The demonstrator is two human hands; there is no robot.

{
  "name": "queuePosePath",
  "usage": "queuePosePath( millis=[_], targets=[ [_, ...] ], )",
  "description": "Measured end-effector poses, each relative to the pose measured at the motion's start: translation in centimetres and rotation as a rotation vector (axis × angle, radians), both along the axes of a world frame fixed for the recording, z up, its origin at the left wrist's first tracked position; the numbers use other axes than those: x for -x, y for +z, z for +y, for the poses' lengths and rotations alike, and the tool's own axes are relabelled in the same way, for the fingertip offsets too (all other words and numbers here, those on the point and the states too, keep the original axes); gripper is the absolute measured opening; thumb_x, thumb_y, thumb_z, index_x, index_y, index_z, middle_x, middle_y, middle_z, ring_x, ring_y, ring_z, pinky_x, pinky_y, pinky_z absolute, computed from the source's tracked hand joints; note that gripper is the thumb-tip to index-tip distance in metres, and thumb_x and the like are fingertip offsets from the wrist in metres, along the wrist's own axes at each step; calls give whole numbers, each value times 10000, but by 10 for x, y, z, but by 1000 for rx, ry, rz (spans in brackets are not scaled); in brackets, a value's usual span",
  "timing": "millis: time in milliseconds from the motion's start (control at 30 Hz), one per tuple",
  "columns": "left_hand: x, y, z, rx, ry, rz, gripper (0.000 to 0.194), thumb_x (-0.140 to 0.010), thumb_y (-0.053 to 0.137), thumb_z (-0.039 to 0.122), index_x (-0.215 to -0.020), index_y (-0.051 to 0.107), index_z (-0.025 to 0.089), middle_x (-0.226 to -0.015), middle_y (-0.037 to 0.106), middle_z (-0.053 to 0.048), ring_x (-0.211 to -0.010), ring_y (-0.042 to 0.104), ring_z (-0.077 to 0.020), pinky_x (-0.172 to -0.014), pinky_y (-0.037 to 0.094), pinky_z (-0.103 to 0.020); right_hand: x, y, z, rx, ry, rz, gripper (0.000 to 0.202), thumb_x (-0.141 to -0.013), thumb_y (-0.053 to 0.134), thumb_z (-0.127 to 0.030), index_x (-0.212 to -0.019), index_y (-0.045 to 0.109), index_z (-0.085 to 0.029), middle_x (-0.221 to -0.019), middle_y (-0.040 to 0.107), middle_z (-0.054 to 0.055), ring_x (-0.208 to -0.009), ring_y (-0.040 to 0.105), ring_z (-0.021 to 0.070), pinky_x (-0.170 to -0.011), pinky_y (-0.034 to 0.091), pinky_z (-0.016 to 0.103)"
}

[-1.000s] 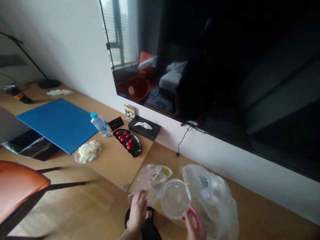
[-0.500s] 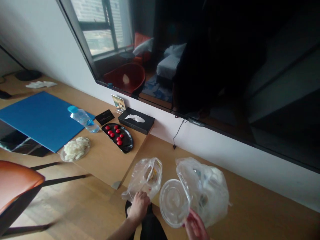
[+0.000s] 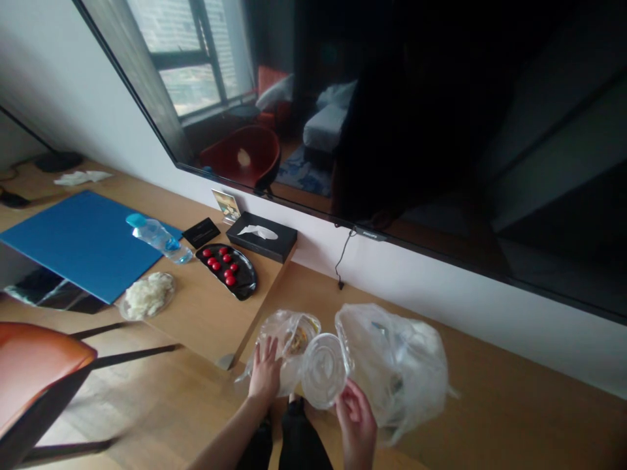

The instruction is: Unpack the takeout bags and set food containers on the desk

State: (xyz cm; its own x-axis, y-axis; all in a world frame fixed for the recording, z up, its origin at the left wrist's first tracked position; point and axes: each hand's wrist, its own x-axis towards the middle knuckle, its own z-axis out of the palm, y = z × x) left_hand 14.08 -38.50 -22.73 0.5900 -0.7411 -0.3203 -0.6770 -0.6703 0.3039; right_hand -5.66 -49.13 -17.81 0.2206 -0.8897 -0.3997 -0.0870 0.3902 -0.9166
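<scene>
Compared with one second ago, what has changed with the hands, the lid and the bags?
The left hand opened and now lies flat on the small bag. The right hand swung the lid left, toward that bag. The right hand's grip on the lid and the big bag stayed as they were.

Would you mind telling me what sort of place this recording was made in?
Probably a hotel room: a large wall-mounted television reflects a bed, and the long wooden desk beneath carries a tissue box, a small card and a water bottle.
</scene>
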Motion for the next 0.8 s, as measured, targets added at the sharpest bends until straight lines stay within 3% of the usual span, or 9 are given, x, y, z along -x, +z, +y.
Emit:
queuePosePath(
  millis=[133,267,400,500,600,700,800],
  targets=[
    [-14,-11,-2,23,41,-21,582,-802,369,-28,-1335,590,47,-1408,606,-154,-1429,418,-318,-1236,261,-546,-24,2,-5,-51,5,-18,581,-613,806,-462,-1070,662,-134,-845,732,79,-795,689,223,-712,589,312],
    [-23,5,-5,283,283,82,459,-883,390,109,-1260,651,80,-1379,626,-154,-1299,565,-272,-1151,426,-442,-53,-15,-3,-83,37,-48,575,-620,784,-460,-1071,647,-131,-905,734,93,-849,691,232,-744,581,321],
    [-28,21,-4,476,435,209,405,-908,407,215,-1147,714,104,-1322,658,-164,-1226,629,-265,-1098,488,-430,-93,-42,1,-102,74,-43,557,-640,719,-487,-1067,624,-142,-824,702,60,-772,667,218,-658,571,317],
    [-30,28,-1,536,474,214,397,-892,435,223,-1142,718,102,-1302,666,-172,-1209,640,-275,-1086,499,-442,-118,-61,2,-29,274,45,568,-640,688,-571,-992,654,-127,-831,711,98,-768,676,255,-721,581,387],
    [-32,35,3,543,481,193,392,-876,459,201,-1163,710,110,-1291,670,-167,-1204,641,-270,-1076,509,-437,-122,-75,5,183,573,192,519,-680,665,-533,-985,720,-116,-1021,738,184,-954,694,358,-886,542,488],
    [-35,42,6,523,462,171,411,-848,466,147,-1182,704,112,-1299,667,-164,-1228,622,-271,-1104,487,-454,-103,-88,6,421,843,353,505,-733,631,-423,-1157,720,-163,-1182,714,183,-1079,669,411,-946,505,546],
    [-38,45,8,527,446,157,446,-833,465,114,-1220,686,117,-1333,653,-155,-1261,598,-272,-1133,459,-477,-72,-103,0,518,997,440,572,-634,734,-262,-1202,712,-200,-1109,743,162,-1017,691,411,-915,531,530]
  ],
)
